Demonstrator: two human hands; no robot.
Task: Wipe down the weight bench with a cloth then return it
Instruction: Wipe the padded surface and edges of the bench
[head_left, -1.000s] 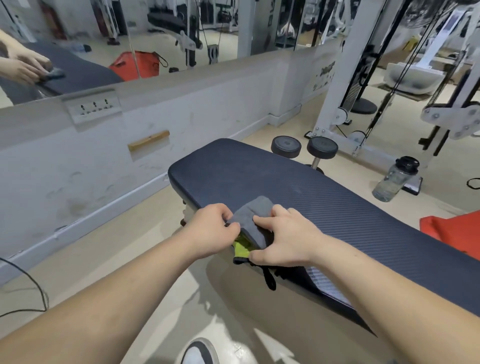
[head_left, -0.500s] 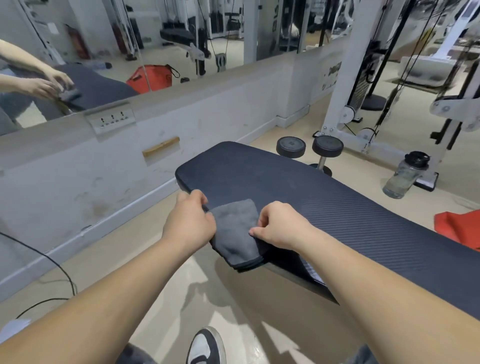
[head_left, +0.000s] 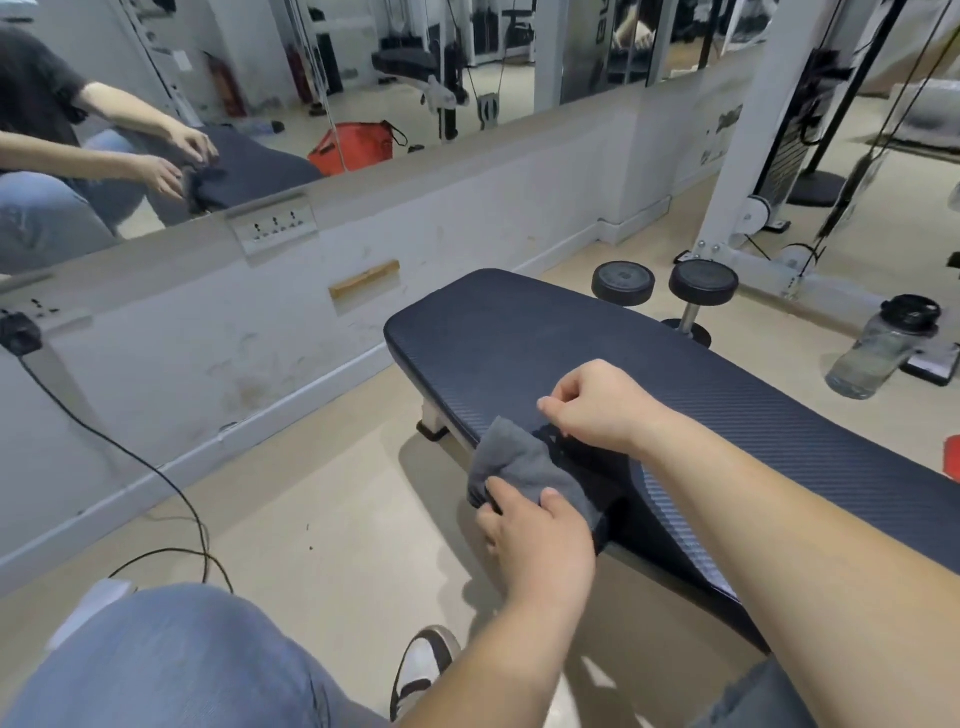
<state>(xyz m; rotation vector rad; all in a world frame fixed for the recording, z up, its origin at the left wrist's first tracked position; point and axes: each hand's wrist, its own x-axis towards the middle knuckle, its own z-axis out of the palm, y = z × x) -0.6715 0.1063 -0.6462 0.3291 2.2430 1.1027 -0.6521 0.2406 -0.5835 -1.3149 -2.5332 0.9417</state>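
Note:
The weight bench (head_left: 727, 415) has a dark textured pad that runs from the centre to the right edge. A folded grey cloth (head_left: 524, 462) hangs over the pad's near edge. My left hand (head_left: 540, 535) grips the cloth's lower part from below, thumb and fingers on the fabric. My right hand (head_left: 597, 405) hovers over the pad just beyond the cloth. Its fingers are curled in, and nothing shows between them.
A mirror wall (head_left: 363, 78) with a low ledge and sockets stands left of the bench. Two dumbbells (head_left: 665, 283) and a water bottle (head_left: 878, 353) sit on the floor behind it, near a cable machine (head_left: 753, 156). A black cable (head_left: 171, 493) lies on the floor at left.
My right hand has lifted off the cloth and moved over the pad. My left hand has shifted under the cloth at the bench edge. The view has moved back and left.

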